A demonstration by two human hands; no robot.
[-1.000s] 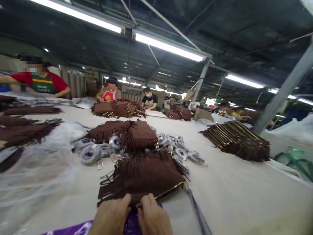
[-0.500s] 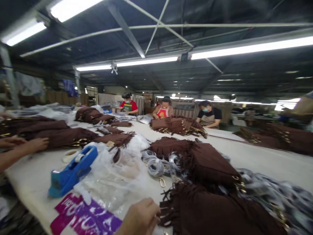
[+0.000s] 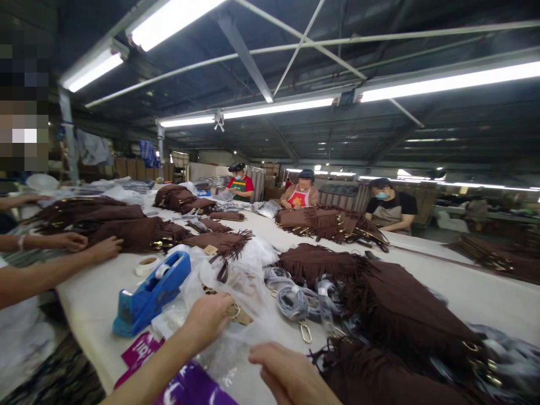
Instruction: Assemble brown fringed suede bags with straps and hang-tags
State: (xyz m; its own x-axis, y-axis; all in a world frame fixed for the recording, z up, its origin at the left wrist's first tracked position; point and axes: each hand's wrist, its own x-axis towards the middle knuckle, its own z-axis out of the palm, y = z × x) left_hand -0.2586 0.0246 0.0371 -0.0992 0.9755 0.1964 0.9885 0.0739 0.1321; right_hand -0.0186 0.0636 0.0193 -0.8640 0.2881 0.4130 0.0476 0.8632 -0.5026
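My left hand (image 3: pixel 213 314) reaches over clear plastic bags (image 3: pixel 257 292) with its fingers closed. At its fingertips show a gold-coloured metal ring and a brown card tag (image 3: pixel 243 316); what exactly the fingers grip is partly hidden. My right hand (image 3: pixel 289 368) hovers at the lower middle, fingers stretched out with the thumb apart, holding nothing visible. Just right of it lies a dark brown fringed bag (image 3: pixel 371 374). Beyond that, more brown fringed bags (image 3: pixel 392 292) are stacked beside coiled grey straps in plastic (image 3: pixel 292 302) with a gold clasp (image 3: pixel 305 332).
A blue tape dispenser (image 3: pixel 147 298) and a tape roll (image 3: pixel 147 264) stand left of my hands. A purple printed bag (image 3: pixel 189 388) lies under my left forearm. Co-workers' arms (image 3: pixel 63 270) reach in at the left by brown bag piles (image 3: pixel 122 233). Several people sit across the table (image 3: pixel 257 225).
The view has swung left. My left hand has moved from beside the fringed bag leftward and forward onto the plastic, and my right hand has come into view.
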